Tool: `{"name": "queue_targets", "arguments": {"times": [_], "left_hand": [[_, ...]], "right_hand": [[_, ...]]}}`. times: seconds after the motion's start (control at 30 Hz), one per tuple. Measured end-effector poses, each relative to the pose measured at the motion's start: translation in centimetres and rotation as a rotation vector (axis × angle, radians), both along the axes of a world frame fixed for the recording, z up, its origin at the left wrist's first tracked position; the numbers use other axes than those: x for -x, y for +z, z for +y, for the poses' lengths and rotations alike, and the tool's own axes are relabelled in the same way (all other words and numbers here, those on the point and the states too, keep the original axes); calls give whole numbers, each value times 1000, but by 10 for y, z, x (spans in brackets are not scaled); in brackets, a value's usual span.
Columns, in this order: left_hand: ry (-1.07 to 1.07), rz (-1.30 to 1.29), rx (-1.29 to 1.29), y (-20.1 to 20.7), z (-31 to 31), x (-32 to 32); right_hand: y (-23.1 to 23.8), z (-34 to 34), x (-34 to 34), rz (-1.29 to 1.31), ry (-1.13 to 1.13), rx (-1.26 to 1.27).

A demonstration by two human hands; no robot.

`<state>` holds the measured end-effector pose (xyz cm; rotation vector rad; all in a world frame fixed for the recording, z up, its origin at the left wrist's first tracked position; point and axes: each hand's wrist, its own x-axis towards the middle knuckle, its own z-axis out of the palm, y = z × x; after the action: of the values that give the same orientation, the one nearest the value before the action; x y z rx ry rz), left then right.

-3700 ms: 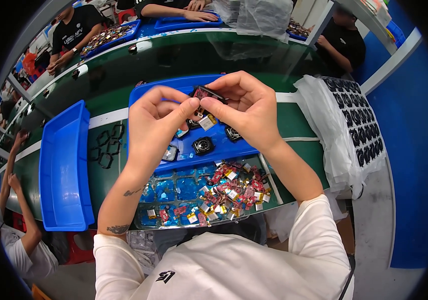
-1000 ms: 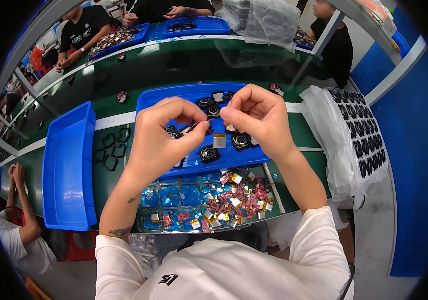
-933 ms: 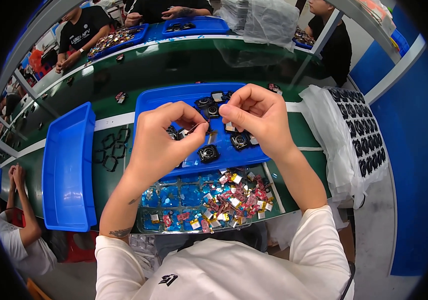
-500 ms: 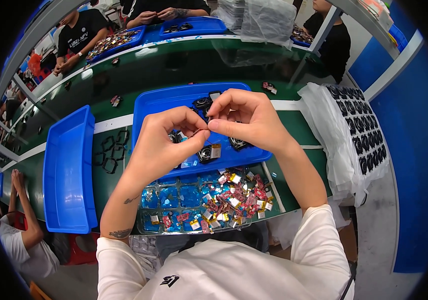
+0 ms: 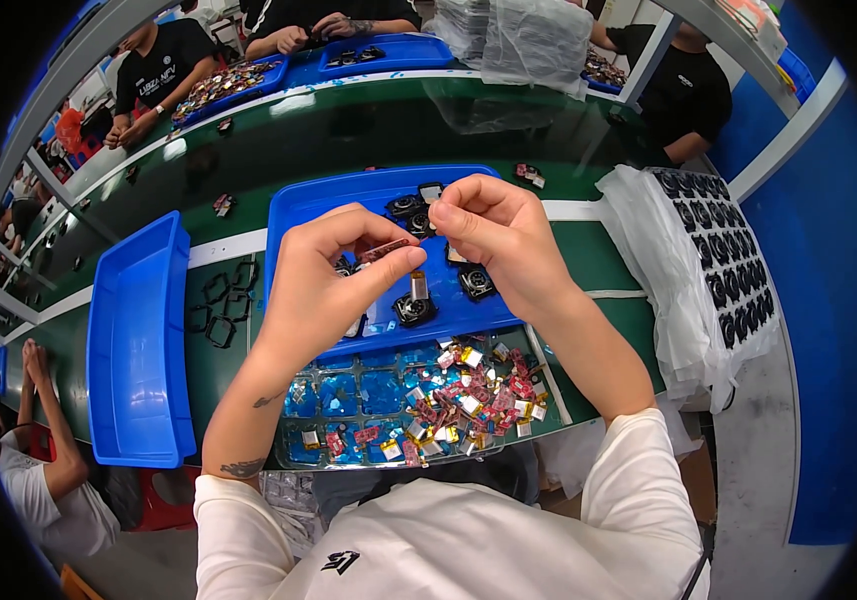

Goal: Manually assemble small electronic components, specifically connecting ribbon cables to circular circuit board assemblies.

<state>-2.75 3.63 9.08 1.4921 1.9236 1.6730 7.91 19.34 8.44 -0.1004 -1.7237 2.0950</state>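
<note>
My left hand (image 5: 323, 285) pinches a small red circuit board (image 5: 385, 249) between thumb and fingers, above a blue tray (image 5: 298, 207). Just to its right, my right hand (image 5: 508, 245) is closed with thumb and fingertip pressed together; whatever they hold is too small to make out. Below the hands, a black watch case (image 5: 414, 311) lies in the tray with a silver battery (image 5: 419, 285) at its upper edge. Another black watch case (image 5: 476, 283) sits beside my right wrist, and others lie behind my fingers, partly hidden.
A clear compartment tray (image 5: 358, 393) nearest me holds blue film, red boards and batteries. At left are an empty-looking blue bin (image 5: 138, 350) and black frames (image 5: 220, 300). Right stands a tray of black cases (image 5: 718, 250) beside white wrapping (image 5: 648, 270). Co-workers sit across the green belt (image 5: 348, 130).
My hands have drawn slightly apart, and the red board now shows in my left hand. Small parts on the belt have shifted left. A co-worker at far right has leaned in.
</note>
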Motion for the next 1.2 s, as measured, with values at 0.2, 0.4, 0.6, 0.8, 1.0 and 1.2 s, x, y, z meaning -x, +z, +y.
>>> {"name": "queue_targets", "arguments": {"times": [0.2, 0.4, 0.6, 0.8, 1.0, 1.2], "left_hand": [[-61, -183, -28, -1, -1, 2], [-165, -271, -44, 4, -4, 2], [-277, -352, 0, 8, -6, 5], [-251, -363, -47, 10, -12, 11], [-167, -347, -135, 12, -14, 16], [-197, -342, -79, 16, -17, 15]], "right_hand": [[2, -5, -3, -48, 105, 169], [-2, -1, -5, -69, 403, 365], [-4, -3, -5, -53, 523, 323], [-2, 2, 3, -60, 167, -203], [-37, 17, 14, -100, -178, -1496], [-48, 7, 15, -273, 200, -1528]]}}
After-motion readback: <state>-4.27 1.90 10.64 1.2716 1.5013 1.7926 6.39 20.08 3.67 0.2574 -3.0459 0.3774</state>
